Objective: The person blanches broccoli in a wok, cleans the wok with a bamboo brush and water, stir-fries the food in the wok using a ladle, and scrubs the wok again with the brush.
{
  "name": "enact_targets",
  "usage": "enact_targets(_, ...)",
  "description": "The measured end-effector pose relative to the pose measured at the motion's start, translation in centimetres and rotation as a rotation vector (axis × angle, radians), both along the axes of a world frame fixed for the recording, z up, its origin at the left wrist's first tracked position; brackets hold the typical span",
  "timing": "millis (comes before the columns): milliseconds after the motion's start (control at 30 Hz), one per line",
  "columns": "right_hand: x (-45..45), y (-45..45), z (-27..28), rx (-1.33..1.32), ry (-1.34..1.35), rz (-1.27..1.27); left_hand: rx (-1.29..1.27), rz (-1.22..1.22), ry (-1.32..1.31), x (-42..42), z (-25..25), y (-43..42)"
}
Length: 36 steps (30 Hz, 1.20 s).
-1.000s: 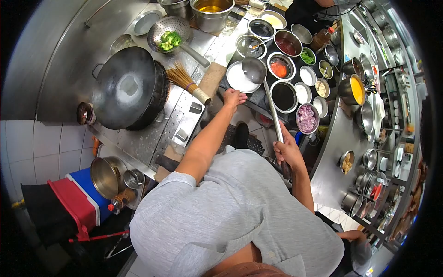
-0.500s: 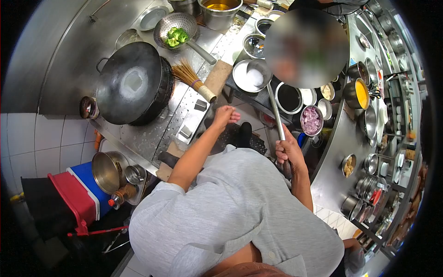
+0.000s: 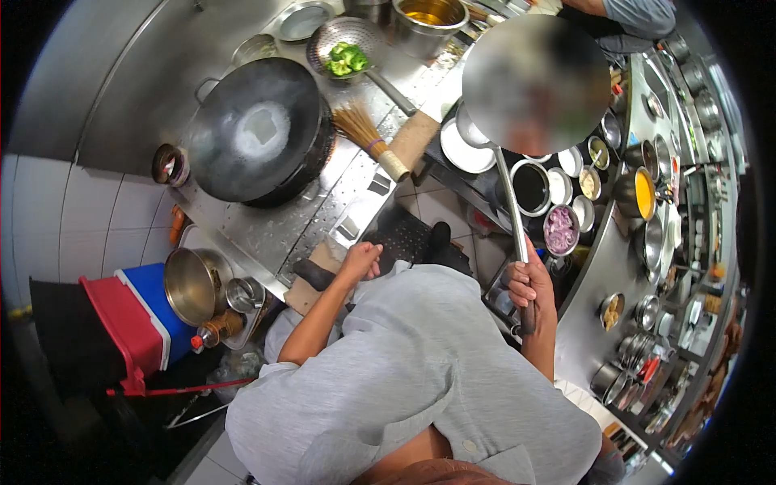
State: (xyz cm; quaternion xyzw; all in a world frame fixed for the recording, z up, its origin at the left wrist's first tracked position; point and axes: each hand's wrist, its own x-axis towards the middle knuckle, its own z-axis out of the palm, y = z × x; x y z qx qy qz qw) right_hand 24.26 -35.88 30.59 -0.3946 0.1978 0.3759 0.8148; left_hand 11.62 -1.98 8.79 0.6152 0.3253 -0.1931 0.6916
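My right hand [image 3: 530, 283] grips the dark end of a long-handled ladle [image 3: 511, 198]. The ladle's bowl is over a pot of white contents [image 3: 467, 149], partly hidden by a blurred round patch. Near my waist, beside the stove's front edge, my left hand [image 3: 361, 261] is curled, and I cannot make out whether anything is in it. A large black wok [image 3: 234, 162] sits on the stove at the left. Above it, a perforated strainer [image 3: 368, 36] holds broccoli [image 3: 347, 59]. A bristle brush [image 3: 373, 140] lies right of the wok.
A pot of yellow liquid [image 3: 427, 16] stands at the top. Bowls on the right hold sliced onion [image 3: 559, 230] and dark liquid [image 3: 529, 187]. A pot of orange liquid [image 3: 637, 194] sits on the steel counter [image 3: 594, 299]. Another person's sleeve [image 3: 643, 18] shows top right.
My left hand has come back from beside the white pot toward my waist. My right hand has shifted slightly right with the ladle. The whole view has turned.
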Motion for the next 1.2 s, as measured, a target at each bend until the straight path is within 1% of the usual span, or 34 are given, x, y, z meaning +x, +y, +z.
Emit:
enact_targets(100,0.3,2.4,1.6,0.062,0.021,0.065,0.056,-0.065,-0.049,-0.4,1.1,0.9)
enact_targets(200,1.7,5.3,2.4,0.144,0.063,0.187,0.039,-0.009,-0.100,0.3,1.9,1.3)
enact_targets(233,2.5,6.5,2.5,0.215,0.105,0.228,0.020,0.032,-0.152,0.6,2.3,1.2)
enact_targets(333,5.9,10.4,1.6,0.454,0.230,0.394,-0.078,0.110,-0.244,2.8,0.8,0.8)
enact_targets(433,9.3,16.1,-0.1,0.467,0.346,0.505,-0.142,0.187,-0.343,6.8,2.5,0.4)
enact_targets(467,10.8,18.3,-1.3,0.454,0.327,0.598,-0.140,0.228,-0.347,8.5,2.3,0.2)
enact_targets(533,13.2,23.1,-3.3,0.396,0.297,0.732,-0.093,0.211,-0.374,12.2,1.8,0.1)
enact_targets(600,15.2,27.8,-4.9,0.292,0.184,0.895,0.008,0.214,-0.588,15.5,1.7,0.2)
enact_targets(633,15.7,30.0,-5.0,0.300,0.187,0.925,0.048,0.225,-0.661,17.4,1.4,0.5)
enact_targets(667,15.8,32.2,-4.9,0.109,-0.015,1.025,-0.082,0.296,-0.684,19.3,0.1,0.4)
enact_targets(700,15.7,33.8,-4.8,-0.082,-0.222,1.106,-0.319,0.413,-0.702,21.3,-1.7,0.1)
enact_targets(733,15.6,34.9,-4.8,-0.077,-0.223,1.125,-0.606,0.563,-0.722,22.9,-4.0,-0.2)
enact_targets(767,15.5,35.8,-5.1,-0.183,-0.469,1.192,-0.858,0.678,-0.752,24.4,-6.6,-0.5)
enact_targets(800,15.8,36.4,-5.5,-0.289,-0.716,1.243,-0.999,0.746,-0.762,25.9,-10.1,-0.6)
enact_targets(833,16.6,37.1,-6.8,-0.337,-0.799,1.270,-1.033,0.710,-0.734,29.6,-18.8,-0.8)
enact_targets(867,17.1,37.9,-6.7,-0.334,-0.799,1.284,-1.032,0.724,-0.739,30.7,-17.6,-0.6)
enact_targets(900,17.1,38.6,-6.2,-0.283,-0.763,1.280,-0.096,0.512,-0.732,31.6,-14.3,-0.7)
enact_targets(933,17.2,39.2,-6.1,-0.234,-0.725,1.272,0.808,0.229,-0.608,32.3,-12.4,-0.9)
enact_targets(967,17.5,39.8,-6.4,-0.231,-0.665,1.299,0.981,-0.002,-0.460,35.2,-19.9,-1.8)
enact_targets(1000,17.8,40.0,-7.0,-0.229,-0.663,1.302,0.980,0.000,-0.457,36.2,-18.9,-1.8)
enact_targets(1033,18.0,40.2,-7.7,-0.160,-0.594,1.341,0.571,0.206,-0.286,37.3,-16.1,-1.7)
enact_targets(1067,18.4,40.3,-8.1,-0.092,-0.523,1.376,0.156,0.394,-0.112,38.3,-14.9,-1.7)
enact_targets(1100,18.9,40.0,-8.2,-0.072,-0.481,1.398,-0.217,0.509,-0.139,39.1,-14.7,-0.9)
enact_targets(1133,19.3,39.5,-8.2,-0.075,-0.481,1.396,-0.219,0.506,-0.141,39.6,-14.4,-0.8)
enact_targets(1200,19.9,38.9,-7.9,-0.057,-0.453,1.416,-0.579,0.735,-0.239,38.1,-5.9,0.3)
